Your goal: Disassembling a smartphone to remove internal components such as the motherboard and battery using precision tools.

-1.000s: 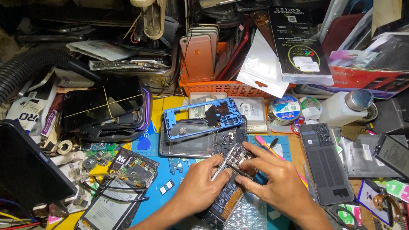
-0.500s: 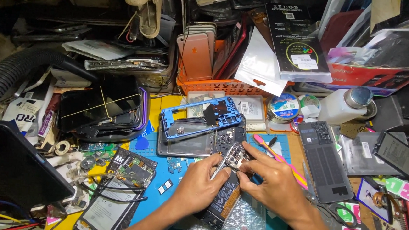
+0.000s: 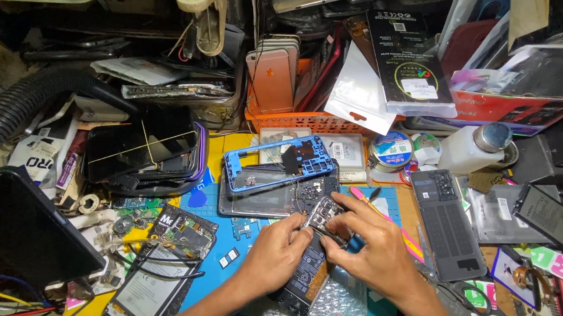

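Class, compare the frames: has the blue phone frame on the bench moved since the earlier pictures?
No. The blue phone frame lies just below the orange basket, as before; both shift together only slightly with the camera.

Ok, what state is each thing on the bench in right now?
Phone: back off, battery exposed, on bubble wrap.
Left hand: gripping the phone.
Right hand: fingers on phone's top end.
Blue frame: detached, lying on another phone.
White bottle: capped, lying tilted.
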